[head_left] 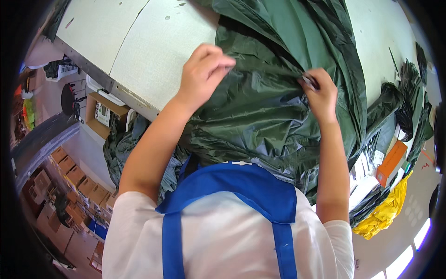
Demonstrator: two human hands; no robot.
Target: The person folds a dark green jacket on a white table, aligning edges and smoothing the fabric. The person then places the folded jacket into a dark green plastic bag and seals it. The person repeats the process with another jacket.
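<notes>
Fingers of the right hand [324, 95], at one o'clock, curl tightly around a small dark-and-silver tool [310, 82]; those of the left hand [200, 76], at eleven, bend nearly together, their hold unclear. Dark green coated fabric [260, 132] drapes from the wearer's front toward twelve over the tabletop [155, 44], probably light, limp, slippery; best pinched at an edge.

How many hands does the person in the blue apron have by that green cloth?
2. The left hand is at the left edge of the cloth; the right hand is farther right, holding a small dark thing. Neither is hidden.
</notes>
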